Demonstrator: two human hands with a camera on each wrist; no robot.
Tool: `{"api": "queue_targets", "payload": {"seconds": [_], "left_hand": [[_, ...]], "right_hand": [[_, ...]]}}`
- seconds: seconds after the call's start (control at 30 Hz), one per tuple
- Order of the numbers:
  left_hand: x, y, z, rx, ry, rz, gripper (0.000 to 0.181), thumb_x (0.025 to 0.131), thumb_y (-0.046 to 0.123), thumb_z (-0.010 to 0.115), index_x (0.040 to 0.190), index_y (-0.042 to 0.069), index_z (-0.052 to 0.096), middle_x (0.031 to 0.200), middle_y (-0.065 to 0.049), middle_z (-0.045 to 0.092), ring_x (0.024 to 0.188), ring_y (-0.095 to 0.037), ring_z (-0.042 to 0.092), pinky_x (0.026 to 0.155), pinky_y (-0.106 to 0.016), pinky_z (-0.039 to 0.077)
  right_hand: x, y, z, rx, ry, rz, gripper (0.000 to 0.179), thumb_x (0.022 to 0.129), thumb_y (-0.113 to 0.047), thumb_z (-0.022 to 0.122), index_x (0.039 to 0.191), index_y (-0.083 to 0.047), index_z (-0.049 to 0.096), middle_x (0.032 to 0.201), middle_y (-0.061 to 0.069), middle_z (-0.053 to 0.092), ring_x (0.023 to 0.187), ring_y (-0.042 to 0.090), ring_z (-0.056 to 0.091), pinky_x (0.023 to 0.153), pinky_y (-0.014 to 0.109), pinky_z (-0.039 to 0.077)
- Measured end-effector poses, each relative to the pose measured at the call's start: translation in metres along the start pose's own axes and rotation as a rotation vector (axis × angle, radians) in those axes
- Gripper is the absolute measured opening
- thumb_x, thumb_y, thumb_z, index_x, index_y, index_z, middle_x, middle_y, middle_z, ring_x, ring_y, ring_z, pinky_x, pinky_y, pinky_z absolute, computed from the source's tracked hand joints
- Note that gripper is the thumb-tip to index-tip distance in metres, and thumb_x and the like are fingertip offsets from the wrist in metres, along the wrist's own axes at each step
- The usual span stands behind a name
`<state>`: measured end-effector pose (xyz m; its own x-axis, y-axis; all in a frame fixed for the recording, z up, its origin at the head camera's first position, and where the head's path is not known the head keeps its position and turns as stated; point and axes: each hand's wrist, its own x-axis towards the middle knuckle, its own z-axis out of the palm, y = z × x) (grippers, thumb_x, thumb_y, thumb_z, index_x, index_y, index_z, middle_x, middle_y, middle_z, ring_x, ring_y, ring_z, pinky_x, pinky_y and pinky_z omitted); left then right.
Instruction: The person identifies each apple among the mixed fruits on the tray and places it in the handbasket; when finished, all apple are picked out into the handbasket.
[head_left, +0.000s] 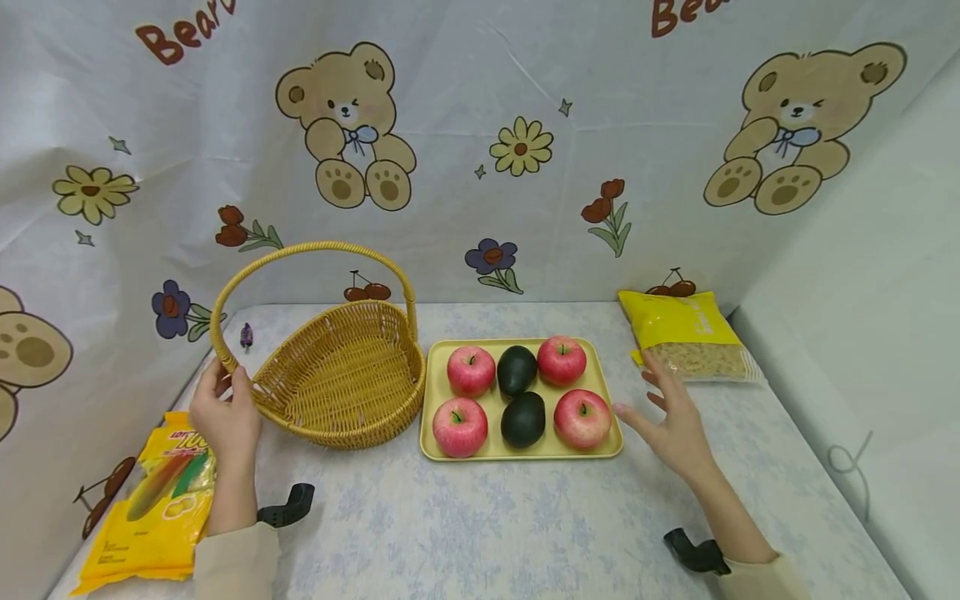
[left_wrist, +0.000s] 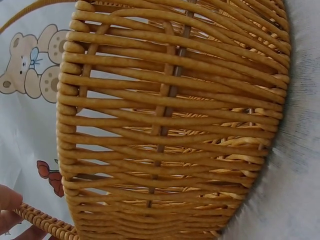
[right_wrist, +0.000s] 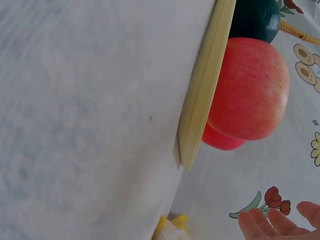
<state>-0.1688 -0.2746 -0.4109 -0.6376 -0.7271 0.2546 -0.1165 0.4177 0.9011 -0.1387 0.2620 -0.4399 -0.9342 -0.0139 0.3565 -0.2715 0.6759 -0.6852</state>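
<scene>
My left hand [head_left: 227, 410] grips the lower left end of the handle of a woven wicker basket [head_left: 352, 375], which sits on the table with nothing inside. In the left wrist view the basket's side [left_wrist: 170, 120] fills most of the picture, with the fingers [left_wrist: 9, 200] on the handle at the lower left. To the basket's right lies a yellow tray [head_left: 491, 450] bearing several red apples [head_left: 582, 418] and two dark green avocados [head_left: 522, 419]. My right hand [head_left: 675, 425] hovers by the tray's right edge, fingers spread and holding nothing.
A yellow mango-print bag [head_left: 161, 508] lies at the left by my left forearm. At the back right is a yellow bag with a clear lower part [head_left: 690, 337]. A small purple object [head_left: 247, 335] lies behind the basket. A bear-print cloth [head_left: 450, 150] hangs behind the table.
</scene>
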Motion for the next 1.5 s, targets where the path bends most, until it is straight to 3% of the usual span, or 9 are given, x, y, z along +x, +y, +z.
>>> {"api": "queue_targets", "payload": {"seconds": [0.1,0.17,0.7,0.8,0.97,1.07,1.5], "left_hand": [[0.0,-0.001,0.0,-0.003,0.001,0.003,0.04,0.101,0.029,0.051,0.138,0.017,0.057,0.131,-0.009,0.062,0.108,-0.011,0.057,0.088,-0.021,0.045],[0.001,-0.002,0.0,-0.004,-0.001,0.002,0.04,0.101,0.03,0.051,0.138,0.017,0.057,0.131,-0.01,0.062,0.107,-0.009,0.056,0.087,-0.02,0.045],[0.002,-0.003,0.0,-0.004,-0.01,-0.009,0.041,0.101,0.029,0.049,0.139,0.017,0.056,0.132,-0.009,0.061,0.109,-0.013,0.055,0.092,-0.026,0.046],[0.002,-0.003,0.0,-0.005,-0.013,-0.012,0.041,0.101,0.029,0.049,0.14,0.016,0.055,0.133,-0.009,0.061,0.11,-0.015,0.055,0.093,-0.027,0.046],[0.002,-0.003,0.001,-0.013,-0.021,-0.013,0.041,0.101,0.029,0.049,0.14,0.017,0.055,0.134,-0.009,0.06,0.111,-0.015,0.055,0.092,-0.027,0.046],[0.002,-0.003,0.001,-0.015,-0.027,-0.019,0.042,0.101,0.03,0.049,0.141,0.018,0.054,0.135,-0.009,0.06,0.112,-0.015,0.055,0.094,-0.027,0.046],[0.003,-0.004,0.002,-0.017,-0.027,-0.016,0.041,0.102,0.029,0.049,0.141,0.018,0.054,0.134,-0.009,0.059,0.115,-0.02,0.055,0.097,-0.033,0.047]], "right_hand": [[-0.001,0.0,0.003,0.047,-0.022,0.005,0.09,0.084,-0.014,0.076,0.157,-0.02,0.023,0.151,0.019,0.037,0.128,0.039,0.046,0.096,0.01,0.041],[-0.001,-0.001,0.005,0.08,-0.038,0.015,0.09,0.084,-0.014,0.076,0.157,-0.02,0.022,0.151,0.019,0.036,0.129,0.039,0.045,0.091,0.0,0.033],[-0.003,-0.007,0.018,0.178,-0.142,0.102,0.089,0.085,-0.02,0.076,0.156,-0.016,0.023,0.154,0.017,0.033,0.132,0.037,0.042,0.092,0.006,0.035],[-0.003,-0.007,0.02,0.182,-0.174,0.114,0.088,0.085,-0.02,0.076,0.156,-0.014,0.023,0.155,0.017,0.032,0.133,0.037,0.041,0.099,0.018,0.042],[-0.002,-0.008,0.022,0.19,-0.219,0.127,0.089,0.083,-0.019,0.078,0.155,-0.01,0.025,0.156,0.019,0.029,0.133,0.04,0.039,0.103,0.058,0.04],[-0.002,-0.009,0.023,0.194,-0.238,0.125,0.09,0.082,-0.018,0.079,0.154,-0.007,0.025,0.154,0.02,0.028,0.133,0.042,0.038,0.103,0.062,0.038],[0.0,-0.012,0.027,0.196,-0.305,0.131,0.09,0.079,-0.013,0.08,0.151,-0.002,0.027,0.151,0.024,0.03,0.129,0.043,0.039,0.099,0.061,0.043]]}}
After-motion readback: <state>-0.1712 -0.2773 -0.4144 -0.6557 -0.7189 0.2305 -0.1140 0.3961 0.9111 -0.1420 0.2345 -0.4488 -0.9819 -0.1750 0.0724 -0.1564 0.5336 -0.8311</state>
